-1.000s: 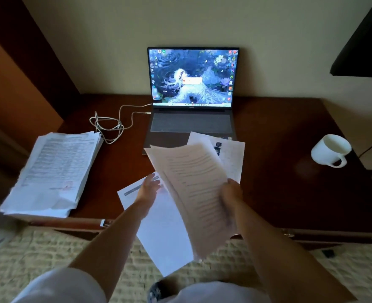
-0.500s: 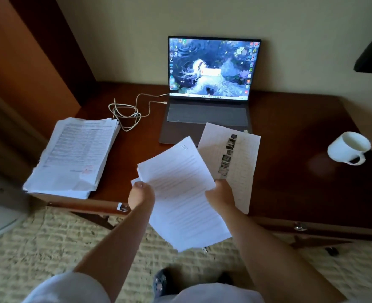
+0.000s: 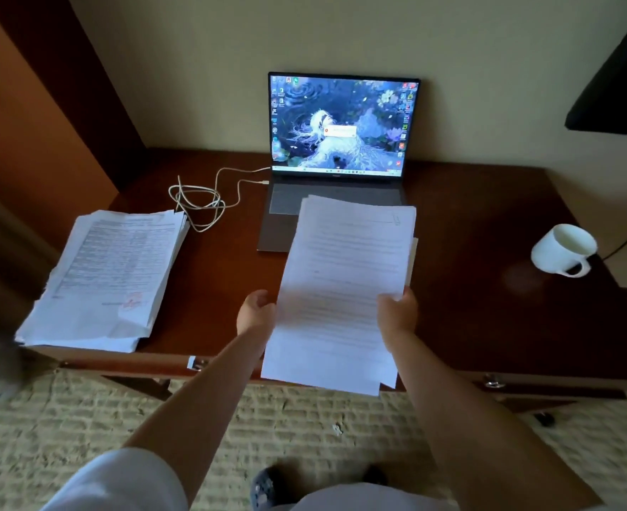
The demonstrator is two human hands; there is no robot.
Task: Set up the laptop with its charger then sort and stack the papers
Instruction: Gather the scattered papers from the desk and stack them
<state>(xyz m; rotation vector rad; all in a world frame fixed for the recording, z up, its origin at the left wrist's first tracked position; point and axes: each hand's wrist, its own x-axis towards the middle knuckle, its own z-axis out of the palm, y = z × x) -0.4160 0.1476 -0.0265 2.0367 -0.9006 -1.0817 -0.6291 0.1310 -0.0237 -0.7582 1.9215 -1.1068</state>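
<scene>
over desk [image 3: 489, 223], both hands grip sheaf [image 3: 341, 289] edges.

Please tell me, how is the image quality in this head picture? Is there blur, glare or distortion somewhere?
Head view: dim room, the laptop screen is the brightest area; the held papers are motion-blurred, text unreadable; a soft sheen lies on the desk beside the mug; the wide-angle lens bends the desk edges; the left edge by the paper stack is smeared.
</scene>
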